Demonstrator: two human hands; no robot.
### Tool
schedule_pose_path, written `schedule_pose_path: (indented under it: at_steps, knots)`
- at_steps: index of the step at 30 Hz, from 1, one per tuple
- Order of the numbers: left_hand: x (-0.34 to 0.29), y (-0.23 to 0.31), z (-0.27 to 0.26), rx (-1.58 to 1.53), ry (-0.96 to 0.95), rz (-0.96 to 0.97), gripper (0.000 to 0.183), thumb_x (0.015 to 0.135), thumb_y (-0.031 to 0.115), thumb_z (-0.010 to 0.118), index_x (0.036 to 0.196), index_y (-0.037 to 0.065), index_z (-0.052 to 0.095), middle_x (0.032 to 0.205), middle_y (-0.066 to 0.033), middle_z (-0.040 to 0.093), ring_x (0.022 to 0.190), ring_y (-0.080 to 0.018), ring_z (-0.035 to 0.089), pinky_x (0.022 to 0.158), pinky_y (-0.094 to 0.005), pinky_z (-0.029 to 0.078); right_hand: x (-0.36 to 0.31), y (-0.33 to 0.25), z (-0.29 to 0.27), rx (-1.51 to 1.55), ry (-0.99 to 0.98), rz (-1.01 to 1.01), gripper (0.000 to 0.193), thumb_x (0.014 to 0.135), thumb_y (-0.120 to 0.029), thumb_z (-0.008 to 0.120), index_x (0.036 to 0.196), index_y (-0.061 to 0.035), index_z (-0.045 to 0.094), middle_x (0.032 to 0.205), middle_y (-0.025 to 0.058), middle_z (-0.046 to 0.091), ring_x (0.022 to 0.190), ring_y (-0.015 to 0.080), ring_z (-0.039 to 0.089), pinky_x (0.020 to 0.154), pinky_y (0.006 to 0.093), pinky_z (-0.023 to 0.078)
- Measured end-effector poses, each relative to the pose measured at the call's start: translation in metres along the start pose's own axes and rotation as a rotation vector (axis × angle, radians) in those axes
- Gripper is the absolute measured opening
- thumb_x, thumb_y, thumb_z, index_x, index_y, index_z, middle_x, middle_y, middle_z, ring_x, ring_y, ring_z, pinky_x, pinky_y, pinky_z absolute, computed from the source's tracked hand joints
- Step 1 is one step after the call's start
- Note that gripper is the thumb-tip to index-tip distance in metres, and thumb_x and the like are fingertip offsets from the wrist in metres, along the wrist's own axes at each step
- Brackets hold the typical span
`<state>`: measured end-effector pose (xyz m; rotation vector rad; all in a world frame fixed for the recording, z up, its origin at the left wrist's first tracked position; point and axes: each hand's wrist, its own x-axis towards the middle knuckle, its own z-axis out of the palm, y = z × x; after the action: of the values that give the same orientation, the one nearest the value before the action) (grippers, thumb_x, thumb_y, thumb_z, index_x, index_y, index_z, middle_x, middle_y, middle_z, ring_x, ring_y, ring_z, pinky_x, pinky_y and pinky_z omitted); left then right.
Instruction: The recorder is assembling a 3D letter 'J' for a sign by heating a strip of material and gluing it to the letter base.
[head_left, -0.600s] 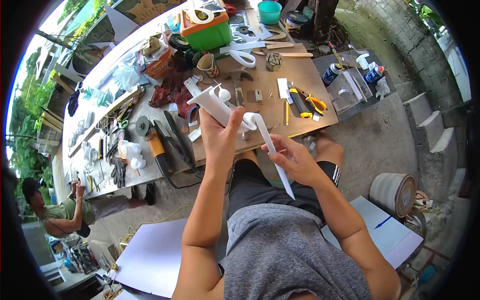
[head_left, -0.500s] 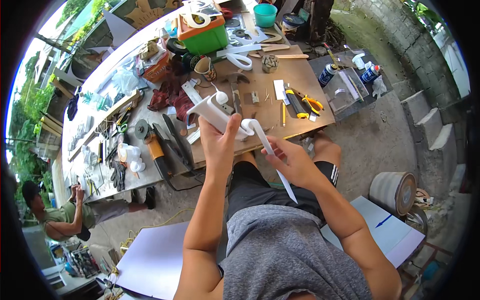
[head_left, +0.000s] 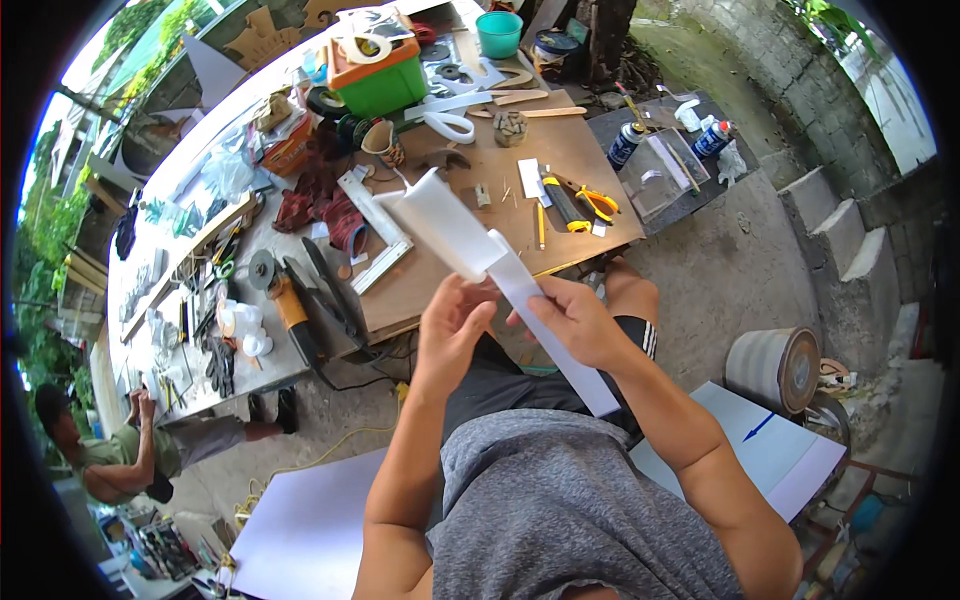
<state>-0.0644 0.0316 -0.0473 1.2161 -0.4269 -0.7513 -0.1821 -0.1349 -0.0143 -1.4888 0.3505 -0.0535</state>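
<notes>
A white, bent plastic-looking piece (head_left: pixel 445 222) is held in front of me over the near edge of the table. From its lower end a long flat white strip (head_left: pixel 590 385) runs down toward my lap. My right hand (head_left: pixel 578 322) grips this strip, thumb on top and fingers curled beneath. My left hand (head_left: pixel 455 332) is at the lower end of the piece, its curled fingers against it and partly hidden behind it, thumb apart. A hammer (head_left: pixel 445 160) lies beyond, partly covered by the piece.
On the table (head_left: pixel 400 312) lie an angle grinder (head_left: pixel 290 300), pliers (head_left: pixel 598 203), a yellow pencil (head_left: pixel 541 226), a metal square (head_left: pixel 385 265) and a paper cup (head_left: pixel 382 143). A green box (head_left: pixel 380 92) stands farther back. Spray cans (head_left: pixel 625 145) are at the right. Another person (head_left: pixel 110 455) works at far left.
The white piece has been turned, so its broad side and the strip's flat face now show. My left hand has moved down to its lower end. The view has shifted slightly.
</notes>
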Motion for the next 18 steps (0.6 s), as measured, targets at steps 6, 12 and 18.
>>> schedule_pose_path:
  at_steps: [6,12,18]
  knots:
    - [0.005,-0.01,0.015,-0.214,0.067,-0.097,0.023,0.1,0.012,0.065,0.119,-0.001,0.066,0.107,-0.0056,0.072,0.098,-0.0106,0.064,0.087,-0.0278,0.049,-0.004,-0.004,0.0,0.091,-0.071,0.065,0.032,0.107,-0.022,0.052,0.127,0.0003,0.063,0.1,0.007,0.072,0.081,0.0105,0.065,0.074,0.026,0.055]
    - [0.008,-0.015,0.014,-0.351,0.142,-0.144,0.011,0.099,0.013,0.068,0.105,0.003,0.068,0.091,-0.0036,0.071,0.083,-0.0122,0.066,0.075,-0.0283,0.054,-0.016,-0.009,0.009,-0.167,0.021,0.002,0.033,0.108,-0.023,0.052,0.126,0.0015,0.061,0.099,0.0074,0.072,0.082,0.0101,0.065,0.073,0.0256,0.053]
    - [0.006,-0.005,0.022,-0.511,0.114,-0.131,0.011,0.098,0.013,0.069,0.104,0.005,0.067,0.09,-0.0025,0.068,0.084,-0.0124,0.064,0.075,-0.0297,0.054,-0.022,-0.011,0.016,-0.311,0.102,-0.177,0.028,0.105,-0.016,0.055,0.125,0.0024,0.061,0.097,0.0073,0.072,0.08,0.0101,0.064,0.072,0.0265,0.052]
